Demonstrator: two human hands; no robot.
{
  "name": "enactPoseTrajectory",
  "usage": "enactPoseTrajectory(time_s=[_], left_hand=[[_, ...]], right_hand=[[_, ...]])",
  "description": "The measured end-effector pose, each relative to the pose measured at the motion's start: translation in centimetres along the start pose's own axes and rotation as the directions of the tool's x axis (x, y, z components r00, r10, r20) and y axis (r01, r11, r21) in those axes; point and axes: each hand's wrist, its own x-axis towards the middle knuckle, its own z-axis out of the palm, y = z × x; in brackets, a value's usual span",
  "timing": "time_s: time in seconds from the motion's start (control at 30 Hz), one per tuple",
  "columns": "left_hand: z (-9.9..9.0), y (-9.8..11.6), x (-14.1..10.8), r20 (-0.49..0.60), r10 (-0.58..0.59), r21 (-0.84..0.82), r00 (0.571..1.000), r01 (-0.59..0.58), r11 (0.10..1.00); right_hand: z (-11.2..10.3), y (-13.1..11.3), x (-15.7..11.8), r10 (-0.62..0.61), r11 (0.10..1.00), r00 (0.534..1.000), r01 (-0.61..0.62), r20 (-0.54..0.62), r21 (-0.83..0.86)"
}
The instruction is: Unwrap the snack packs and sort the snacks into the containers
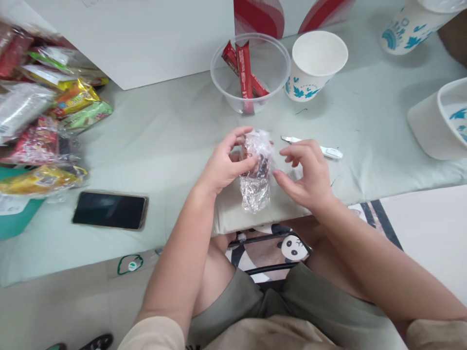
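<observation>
A bundle in clear crinkled plastic wrap [256, 192], with something dark and reddish inside, is gripped by my left hand [228, 163] near the table's front edge. The fingers go behind it and the thumb lies across its front. My right hand [306, 170] is just right of the bundle, empty, with thumb and fingers apart. Behind that hand lies a white craft knife [330, 152] with its blade toward the bundle, partly covered by the fingers. Beyond the bundle stands a clear plastic bowl [270, 63] holding red stick packets [245, 73].
A paper cup [317, 61] stands beside the bowl, with more cups [408, 29] at the right. Packaged snacks [47, 112] are heaped at the left, near a phone [109, 210]. A large white box [153, 39] stands at the back. A panda-print bag [292, 248] is below the table edge.
</observation>
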Motion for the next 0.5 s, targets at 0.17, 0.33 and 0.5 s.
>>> enactPoseTrajectory(time_s=[0.17,0.33,0.5], left_hand=[[0.6,0.5,-0.4,0.169,-0.083,-0.027,0.982,0.089,0.996],[0.2,1.4,-0.4,0.271,-0.178,-0.034,0.946,0.195,0.98],[-0.4,3.2,-0.5,0.365,-0.29,0.023,0.885,0.302,0.953]], right_hand=[[0.2,0.8,0.1,0.081,0.996,0.993,-0.083,0.082,0.017],[-0.9,0.4,0.8,0.392,0.889,0.92,-0.381,0.007,0.253],[-1.5,1.8,1.3,0.683,0.62,0.73,-0.597,0.024,0.509]])
